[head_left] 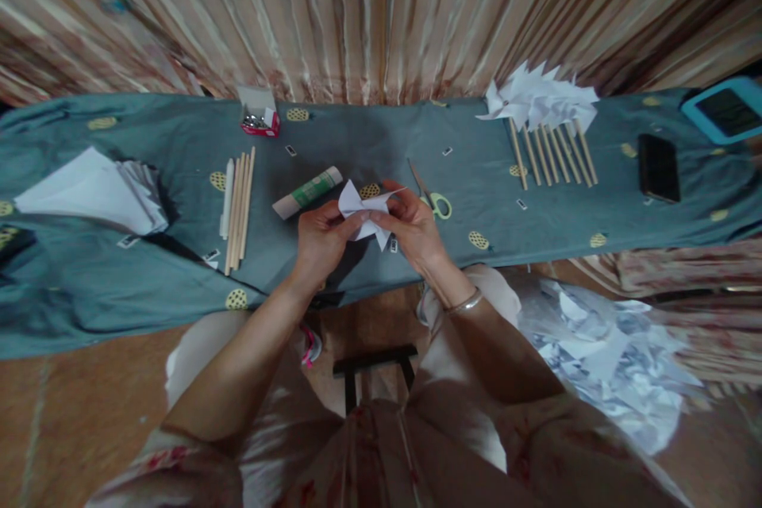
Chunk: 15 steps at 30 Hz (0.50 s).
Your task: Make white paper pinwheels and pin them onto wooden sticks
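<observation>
the left hand (320, 244) and right hand (415, 232), fingers nearly closed, pinch the folded paper (381, 205) near its middle above the desk (375, 144), seemingly securing its folds; the next move calls for steady pressure. left of this paper lies a tube (308, 192); right, scissors (424, 188).

Likely home: pineapple-print cloth (381, 147) on table, pleated curtains (369, 16) behind.

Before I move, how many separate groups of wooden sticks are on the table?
2: one group on the left, beside a white pen-like stick; the other group on the right, poking out from under folded white paper. More could be hidden under paper.
</observation>
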Each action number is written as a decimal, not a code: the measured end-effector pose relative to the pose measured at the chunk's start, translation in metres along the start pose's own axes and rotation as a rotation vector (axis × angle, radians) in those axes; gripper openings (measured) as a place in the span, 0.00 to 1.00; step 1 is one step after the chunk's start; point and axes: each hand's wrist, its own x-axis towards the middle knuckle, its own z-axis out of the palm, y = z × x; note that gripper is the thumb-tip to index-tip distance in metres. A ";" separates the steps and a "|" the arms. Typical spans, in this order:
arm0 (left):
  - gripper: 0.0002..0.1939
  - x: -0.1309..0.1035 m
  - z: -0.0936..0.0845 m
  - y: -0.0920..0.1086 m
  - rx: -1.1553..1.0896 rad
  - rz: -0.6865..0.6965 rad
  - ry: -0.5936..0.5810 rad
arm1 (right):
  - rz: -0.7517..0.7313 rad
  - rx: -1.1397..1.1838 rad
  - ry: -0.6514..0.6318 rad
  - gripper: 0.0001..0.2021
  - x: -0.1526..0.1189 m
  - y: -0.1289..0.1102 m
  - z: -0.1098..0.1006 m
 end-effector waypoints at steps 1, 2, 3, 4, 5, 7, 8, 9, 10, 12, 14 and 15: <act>0.11 0.000 0.000 0.001 0.001 0.000 0.006 | 0.002 -0.009 0.001 0.32 0.000 0.000 0.000; 0.11 0.000 0.000 0.001 0.002 -0.003 0.012 | 0.005 -0.016 0.002 0.32 0.000 0.000 0.000; 0.12 0.000 0.000 0.001 0.003 -0.006 0.016 | 0.009 -0.023 0.005 0.32 0.000 0.000 -0.001; 0.12 -0.001 0.000 0.001 0.004 -0.010 0.018 | 0.012 -0.027 0.007 0.32 0.000 -0.001 0.000; 0.12 -0.001 0.000 0.001 0.008 -0.013 0.018 | 0.014 -0.029 0.009 0.32 0.000 -0.001 0.000; 0.12 -0.001 0.000 0.001 0.016 -0.009 0.011 | 0.015 -0.028 0.010 0.32 0.000 -0.001 0.000; 0.12 -0.001 0.000 0.001 0.019 -0.004 0.010 | 0.014 -0.027 0.008 0.32 0.000 -0.001 0.000; 0.12 0.000 0.000 0.000 0.021 0.001 0.010 | 0.014 -0.028 0.006 0.31 0.000 -0.001 0.000; 0.12 0.000 -0.001 0.000 0.024 0.002 0.011 | 0.015 -0.031 0.005 0.31 0.000 -0.001 0.000; 0.13 0.000 -0.001 0.001 0.027 -0.003 0.013 | 0.016 -0.040 0.006 0.31 0.001 0.001 -0.001; 0.14 0.000 0.000 0.001 0.020 -0.008 0.013 | 0.014 -0.051 0.008 0.32 0.001 0.003 -0.002; 0.14 0.000 0.000 0.001 0.016 -0.008 0.013 | 0.012 -0.055 0.009 0.32 0.002 0.003 -0.002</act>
